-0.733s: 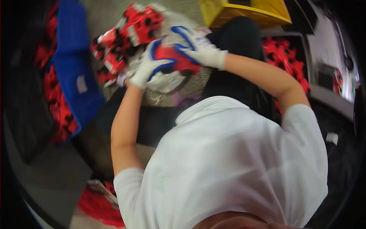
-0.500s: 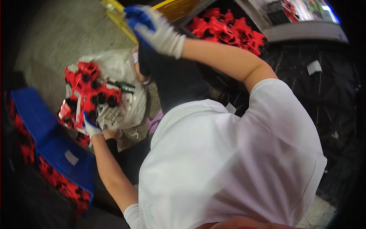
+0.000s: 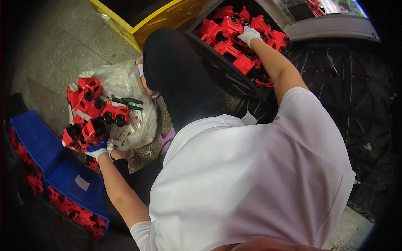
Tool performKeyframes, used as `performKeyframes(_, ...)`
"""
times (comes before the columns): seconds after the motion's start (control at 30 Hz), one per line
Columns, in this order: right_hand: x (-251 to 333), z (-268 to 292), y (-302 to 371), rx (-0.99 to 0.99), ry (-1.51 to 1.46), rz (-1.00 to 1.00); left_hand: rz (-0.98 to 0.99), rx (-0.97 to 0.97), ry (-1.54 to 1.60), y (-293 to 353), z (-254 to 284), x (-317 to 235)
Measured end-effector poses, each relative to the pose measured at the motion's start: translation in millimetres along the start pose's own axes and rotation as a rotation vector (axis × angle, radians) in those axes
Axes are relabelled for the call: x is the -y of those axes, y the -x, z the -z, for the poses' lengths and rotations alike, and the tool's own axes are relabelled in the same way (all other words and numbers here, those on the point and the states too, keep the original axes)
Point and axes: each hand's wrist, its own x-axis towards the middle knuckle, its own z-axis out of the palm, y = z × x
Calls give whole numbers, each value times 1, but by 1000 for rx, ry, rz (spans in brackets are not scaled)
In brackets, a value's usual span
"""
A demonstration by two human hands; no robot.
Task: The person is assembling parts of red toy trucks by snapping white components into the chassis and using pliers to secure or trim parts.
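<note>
Both my hands wear white gloves with blue palms. My right hand (image 3: 250, 36) reaches into a black crate (image 3: 222, 67) at the upper right, its fingers curled at the edge of a red toy truck (image 3: 231, 26); their tips are partly hidden. Down on the left, my left hand (image 3: 97, 149) closes on the lower end of another red toy truck (image 3: 94, 130) with black wheels. That truck lies in a heap of similar ones on a clear plastic bag (image 3: 146, 125). White plastic pieces (image 3: 133, 129) fill the bag, and green-handled pliers (image 3: 130, 103) lie on them.
At the left, blue panels (image 3: 35, 138) lie over a container of red toys (image 3: 75, 211). A yellow-edged bin (image 3: 165, 19) stands beyond my knee. Black ribbed sheeting (image 3: 339, 96) covers the right side, with a grey curved edge (image 3: 333, 28) behind it.
My right hand has swung right, from above my knee into the black crate. My left hand has shifted slightly down, its fingers now curled at a toy truck. The view has turned slightly.
</note>
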Motion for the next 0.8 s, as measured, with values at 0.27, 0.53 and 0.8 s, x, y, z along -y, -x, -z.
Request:
performKeyframes(0.27, -31, 103, 42, -271, 721, 394, -444, 152, -1576, -31, -15, -28)
performKeyframes(0.53, 41, 241, 56, -560, -921, 708, -189, 203, 448, -21, -67, -181)
performKeyframes(0.8, 369, 197, 301, 151, -190, 1583, -322, 576, -382, 141, -96, -265)
